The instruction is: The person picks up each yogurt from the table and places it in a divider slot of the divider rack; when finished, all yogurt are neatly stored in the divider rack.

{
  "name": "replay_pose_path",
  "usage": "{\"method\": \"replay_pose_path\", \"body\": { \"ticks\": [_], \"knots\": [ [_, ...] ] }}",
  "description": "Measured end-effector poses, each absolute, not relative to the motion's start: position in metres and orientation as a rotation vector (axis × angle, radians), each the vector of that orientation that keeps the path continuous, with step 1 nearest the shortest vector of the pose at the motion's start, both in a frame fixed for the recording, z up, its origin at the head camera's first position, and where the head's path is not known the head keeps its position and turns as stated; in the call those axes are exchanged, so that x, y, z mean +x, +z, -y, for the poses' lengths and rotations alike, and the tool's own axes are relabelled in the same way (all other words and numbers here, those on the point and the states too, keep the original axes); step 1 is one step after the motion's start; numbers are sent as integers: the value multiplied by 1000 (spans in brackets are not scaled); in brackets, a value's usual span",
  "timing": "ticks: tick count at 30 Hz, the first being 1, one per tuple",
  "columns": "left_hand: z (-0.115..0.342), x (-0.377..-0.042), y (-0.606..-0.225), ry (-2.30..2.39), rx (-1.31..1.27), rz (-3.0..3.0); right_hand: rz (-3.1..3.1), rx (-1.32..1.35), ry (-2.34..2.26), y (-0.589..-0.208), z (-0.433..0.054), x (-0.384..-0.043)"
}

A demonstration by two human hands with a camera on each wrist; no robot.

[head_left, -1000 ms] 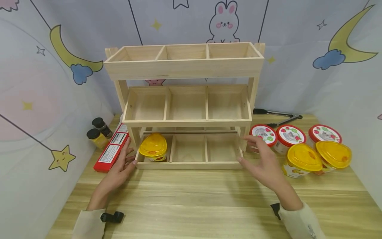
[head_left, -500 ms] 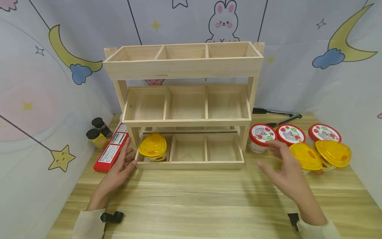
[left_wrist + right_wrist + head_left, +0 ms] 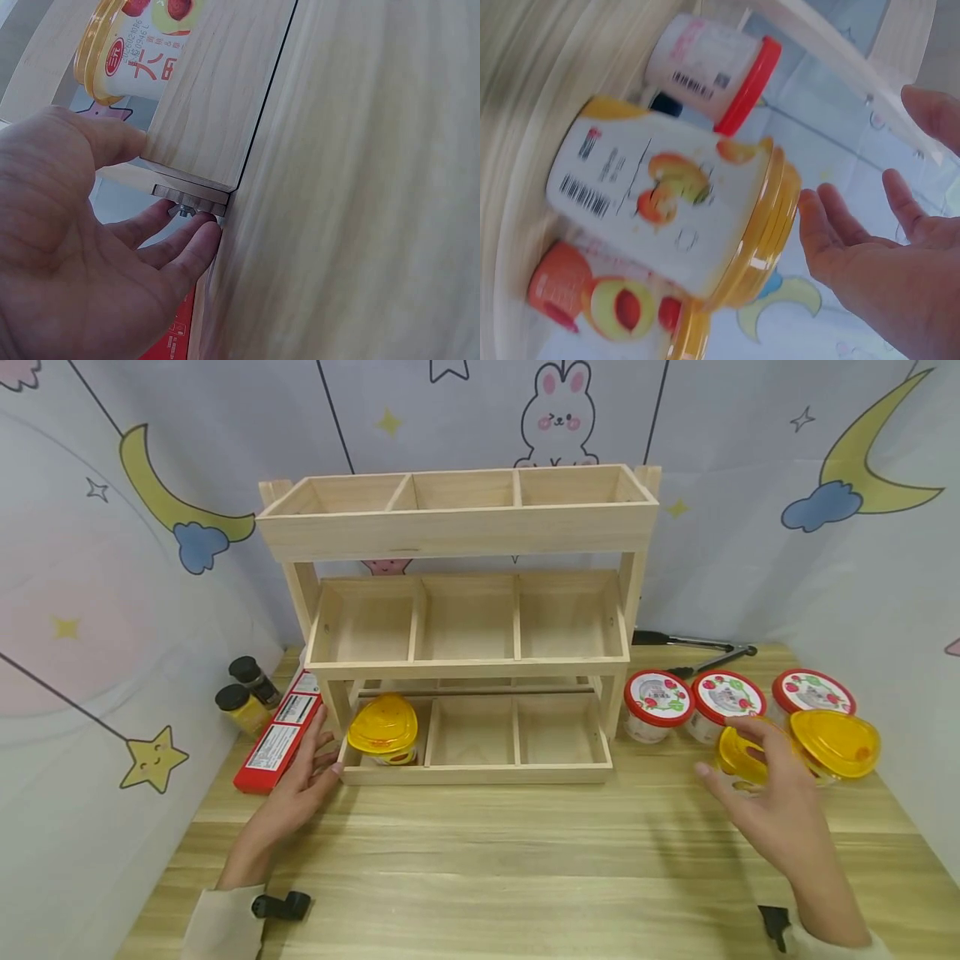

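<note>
A three-tier wooden rack [image 3: 457, 535] has three compartments in each tier. In the bottom tier's left compartment sits a yellow-lidded fruit cup [image 3: 384, 727]. My left hand [image 3: 296, 781] holds the rack's lower left front corner, its thumb on the tray's end and its fingertips beside a wing nut [image 3: 184, 210] underneath. Over on the right, my right hand [image 3: 783, 806] is spread in front of another yellow-lidded cup [image 3: 667, 199], fingertips close to the lid, and grips nothing. A second yellow-lidded cup [image 3: 836, 743] stands beside that one, partly behind the hand.
Three red-lidded tubs [image 3: 660, 697] stand in a row right of the rack. Black-handled tongs [image 3: 701, 652] lie behind them. To the left are a red box [image 3: 277, 739] and two black-capped jars [image 3: 251, 706]. A printed cloth [image 3: 450, 410] encloses the wooden table [image 3: 480, 868].
My right hand has left the rack's right end and moved right, past the red-lidded tubs, to the yellow-lidded cups. The left hand has stayed at the rack's corner.
</note>
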State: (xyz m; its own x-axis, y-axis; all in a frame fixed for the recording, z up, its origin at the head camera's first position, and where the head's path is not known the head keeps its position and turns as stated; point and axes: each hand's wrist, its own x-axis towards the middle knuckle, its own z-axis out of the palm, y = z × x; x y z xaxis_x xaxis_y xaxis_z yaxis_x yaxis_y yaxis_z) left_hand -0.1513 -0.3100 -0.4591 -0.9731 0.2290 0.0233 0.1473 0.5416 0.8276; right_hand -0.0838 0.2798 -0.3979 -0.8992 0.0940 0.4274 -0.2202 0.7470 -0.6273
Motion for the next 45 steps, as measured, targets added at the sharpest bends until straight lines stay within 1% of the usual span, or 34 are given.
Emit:
{"method": "replay_pose_path", "body": {
  "ticks": [4,11,16,23,29,41,45],
  "knots": [
    [310,-152,-460,1420,325,-2679,2478,71,937,-398,-292,-81],
    [310,-152,-460,1424,324,-2677,2555,-80,887,-399,-315,-74],
    [311,-152,-460,1409,331,-2690,2600,-162,867,-402,-322,-71],
    [311,-151,-459,1409,331,-2691,2621,-196,915,-410,-331,-68],
    [311,-151,-459,1406,336,-2692,2630,-172,960,-417,-338,-69],
    [311,-151,-460,1410,330,-2687,2774,-360,1102,-426,-345,-67],
    [310,-151,-460,1405,333,-2698,2684,-286,1210,-435,-347,-68]
  ]
}}
